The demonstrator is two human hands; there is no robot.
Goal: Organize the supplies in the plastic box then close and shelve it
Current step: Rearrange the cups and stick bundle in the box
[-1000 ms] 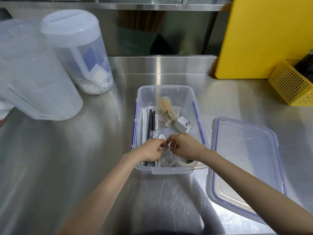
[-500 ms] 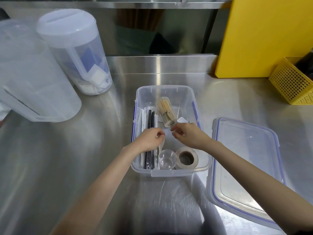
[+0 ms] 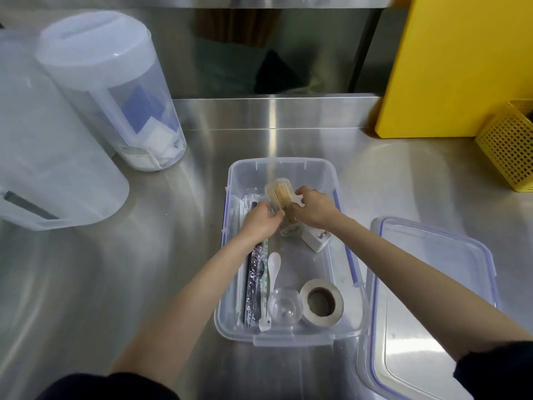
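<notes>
A clear plastic box stands open on the steel counter. Both hands are inside its far half, around a clear toothpick holder that lies tilted. My left hand grips its left side and my right hand its right side. Wrapped black chopsticks and a white plastic spoon lie along the box's left side. A small clear cup and a roll of tape sit at the near end. A white adapter lies under my right wrist. The box's lid lies to the right.
Two translucent pitchers stand at the far left, one nearer. A yellow cutting board leans against the back wall at right, with a yellow mesh basket beside it.
Both hands moved from the box's near end to its far half and closed around the toothpick holder. The cup, tape roll and spoon now lie uncovered.
</notes>
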